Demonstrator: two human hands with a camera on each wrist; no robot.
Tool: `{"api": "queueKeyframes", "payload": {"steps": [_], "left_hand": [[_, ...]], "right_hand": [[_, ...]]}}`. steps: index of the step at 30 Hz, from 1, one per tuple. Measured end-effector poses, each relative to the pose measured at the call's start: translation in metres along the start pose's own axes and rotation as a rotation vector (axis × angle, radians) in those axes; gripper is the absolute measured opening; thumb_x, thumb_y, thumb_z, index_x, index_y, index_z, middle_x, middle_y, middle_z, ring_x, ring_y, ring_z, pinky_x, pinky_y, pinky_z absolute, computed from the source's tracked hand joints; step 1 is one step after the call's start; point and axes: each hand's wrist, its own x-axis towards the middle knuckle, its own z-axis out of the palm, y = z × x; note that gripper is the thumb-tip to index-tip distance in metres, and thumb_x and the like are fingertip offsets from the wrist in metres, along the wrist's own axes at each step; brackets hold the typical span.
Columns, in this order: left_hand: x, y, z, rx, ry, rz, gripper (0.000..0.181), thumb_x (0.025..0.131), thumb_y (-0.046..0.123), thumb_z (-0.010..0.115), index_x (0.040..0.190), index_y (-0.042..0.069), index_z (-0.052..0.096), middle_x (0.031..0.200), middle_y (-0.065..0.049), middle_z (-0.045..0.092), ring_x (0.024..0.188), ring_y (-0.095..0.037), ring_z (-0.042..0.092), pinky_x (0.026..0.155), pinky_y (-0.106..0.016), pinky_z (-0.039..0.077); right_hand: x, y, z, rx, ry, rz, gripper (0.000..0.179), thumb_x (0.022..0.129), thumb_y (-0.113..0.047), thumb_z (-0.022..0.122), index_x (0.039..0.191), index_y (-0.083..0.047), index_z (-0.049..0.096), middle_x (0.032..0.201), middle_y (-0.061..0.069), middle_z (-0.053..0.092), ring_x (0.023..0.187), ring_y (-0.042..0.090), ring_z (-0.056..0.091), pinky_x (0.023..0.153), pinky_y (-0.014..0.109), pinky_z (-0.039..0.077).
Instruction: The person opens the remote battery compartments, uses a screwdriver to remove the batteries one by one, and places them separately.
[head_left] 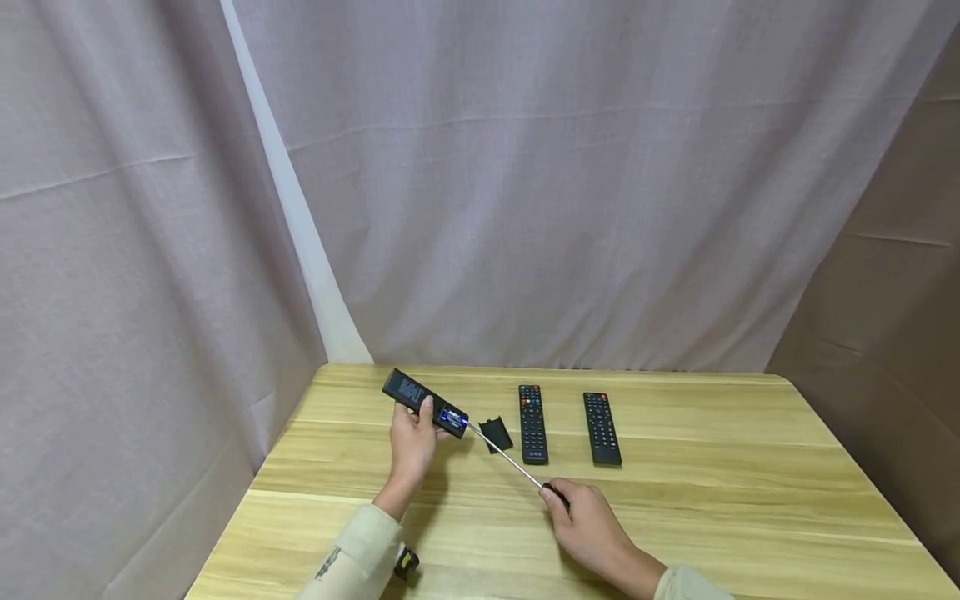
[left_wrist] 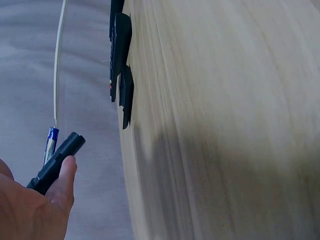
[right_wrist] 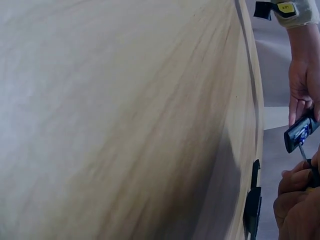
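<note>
My left hand [head_left: 412, 446] holds a black remote control [head_left: 408, 390] above the table, its back turned up and its battery compartment uncovered. Blue batteries [head_left: 453, 418] show in the compartment. In the left wrist view one blue battery [left_wrist: 50, 145] stands tilted out of the remote, touching the end of the metal shaft [left_wrist: 57, 65]. My right hand [head_left: 592, 525] grips the dark handle of a screwdriver [head_left: 504, 454], whose long thin shaft reaches to the compartment. On the table beside the remote lies a black battery cover [head_left: 497, 435].
Two more black remotes lie buttons up on the wooden table [head_left: 712, 500]: one remote [head_left: 533, 425] right of the cover, another remote [head_left: 602, 429] farther right. Grey curtains [head_left: 562, 208] hang behind and beside the table. A black strap [head_left: 407, 562] sits at the left sleeve.
</note>
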Motion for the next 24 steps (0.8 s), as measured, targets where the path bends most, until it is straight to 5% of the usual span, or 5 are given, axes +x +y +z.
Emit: {"api": "queueKeyframes", "payload": {"steps": [24], "left_hand": [[0.009,-0.013,-0.003,0.050,0.016,-0.078,0.029,0.114,0.019,0.052,0.132,-0.003,0.050,0.106,-0.036,0.075,0.065,-0.025,0.075,0.073,-0.053,0.068]], "right_hand": [[0.000,0.004,-0.002,-0.052,0.009,0.096,0.022,0.107,-0.014,0.062,0.089,-0.009,0.073,0.064,-0.003,0.051,0.061,0.011,0.048,0.054,0.023,0.039]]}}
